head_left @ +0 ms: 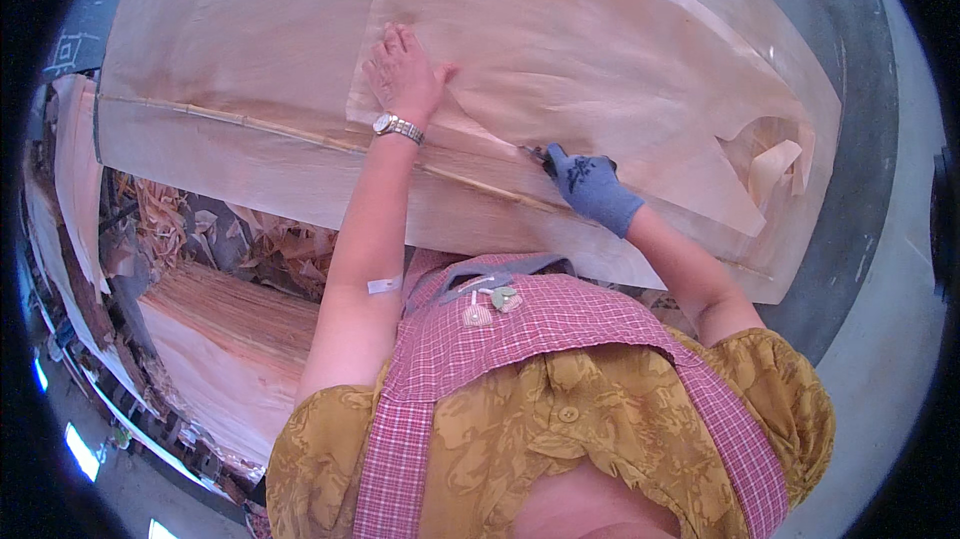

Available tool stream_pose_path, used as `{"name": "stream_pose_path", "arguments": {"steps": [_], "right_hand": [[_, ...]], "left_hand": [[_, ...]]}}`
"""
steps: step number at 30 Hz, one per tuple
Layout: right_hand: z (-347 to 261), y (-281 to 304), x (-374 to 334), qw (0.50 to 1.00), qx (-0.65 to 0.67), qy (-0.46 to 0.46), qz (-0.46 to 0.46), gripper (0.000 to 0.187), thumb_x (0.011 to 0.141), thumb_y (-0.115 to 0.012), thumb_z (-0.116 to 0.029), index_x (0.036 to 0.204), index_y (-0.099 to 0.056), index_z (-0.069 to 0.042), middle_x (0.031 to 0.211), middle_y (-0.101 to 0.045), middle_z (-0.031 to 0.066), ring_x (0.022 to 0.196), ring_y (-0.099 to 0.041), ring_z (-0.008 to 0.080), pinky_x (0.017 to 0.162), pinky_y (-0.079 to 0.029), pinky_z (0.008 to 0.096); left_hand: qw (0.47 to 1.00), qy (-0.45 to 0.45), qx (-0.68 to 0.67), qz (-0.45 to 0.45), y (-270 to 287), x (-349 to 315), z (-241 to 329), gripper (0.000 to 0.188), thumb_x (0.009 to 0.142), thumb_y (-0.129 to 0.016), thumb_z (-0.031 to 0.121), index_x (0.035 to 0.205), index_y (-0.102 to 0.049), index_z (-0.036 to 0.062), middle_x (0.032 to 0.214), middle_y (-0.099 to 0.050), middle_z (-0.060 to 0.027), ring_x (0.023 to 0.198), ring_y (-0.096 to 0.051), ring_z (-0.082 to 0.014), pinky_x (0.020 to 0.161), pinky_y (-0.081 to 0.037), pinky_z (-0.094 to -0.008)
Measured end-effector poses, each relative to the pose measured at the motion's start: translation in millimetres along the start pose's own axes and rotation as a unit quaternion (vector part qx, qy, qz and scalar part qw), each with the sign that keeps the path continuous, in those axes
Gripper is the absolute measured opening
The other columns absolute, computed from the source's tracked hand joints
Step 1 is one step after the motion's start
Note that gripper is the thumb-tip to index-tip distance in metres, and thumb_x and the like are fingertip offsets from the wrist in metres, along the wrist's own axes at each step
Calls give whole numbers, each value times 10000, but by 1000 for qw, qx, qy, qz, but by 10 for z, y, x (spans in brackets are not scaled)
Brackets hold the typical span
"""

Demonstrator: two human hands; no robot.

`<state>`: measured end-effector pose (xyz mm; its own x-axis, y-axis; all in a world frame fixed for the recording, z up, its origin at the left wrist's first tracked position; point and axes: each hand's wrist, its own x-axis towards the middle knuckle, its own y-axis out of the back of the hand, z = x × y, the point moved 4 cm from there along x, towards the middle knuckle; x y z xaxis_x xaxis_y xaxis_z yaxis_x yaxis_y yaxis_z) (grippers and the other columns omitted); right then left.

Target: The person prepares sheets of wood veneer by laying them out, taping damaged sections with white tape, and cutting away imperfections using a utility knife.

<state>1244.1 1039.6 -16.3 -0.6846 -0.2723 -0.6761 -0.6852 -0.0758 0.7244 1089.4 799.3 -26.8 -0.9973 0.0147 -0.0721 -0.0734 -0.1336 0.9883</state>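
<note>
My left hand [407, 74], bare and with a wristwatch, lies flat with its fingers stretched on the edge of a thin pale wood veneer sheet [580, 49]. My right hand [590, 187], in a blue glove with dark patches, closes around a small dark knife [533, 153]. The knife's tip meets the veneer to the right of my left hand, where a slanting cut edge runs between the two hands. Below both hands a thin bamboo strip [490, 187] lies across a wider veneer sheet [240, 39]. Most of the knife is hidden in the glove.
Curled veneer offcuts [775, 171] lie at the right end of the sheets. Left of my body is a stack of veneer [225, 324], with torn scraps [225, 234] behind it. A dark table edge [850, 139] curves along the right, beside a grey floor [905, 269].
</note>
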Motion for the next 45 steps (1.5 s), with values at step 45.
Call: {"name": "stream_pose_path", "arguments": {"steps": [45], "right_hand": [[-197, 1892, 2473, 881, -234, 364, 193, 276, 951, -468, -368, 1125, -590, -192, 863, -692, 127, 766, -682, 319, 650, -535, 445]], "left_hand": [[992, -3, -125, -8, -178, 610, 83, 1109, 554, -905, 336, 1492, -319, 257, 1436, -372, -213, 1310, -350, -423, 1081, -332, -528]]}}
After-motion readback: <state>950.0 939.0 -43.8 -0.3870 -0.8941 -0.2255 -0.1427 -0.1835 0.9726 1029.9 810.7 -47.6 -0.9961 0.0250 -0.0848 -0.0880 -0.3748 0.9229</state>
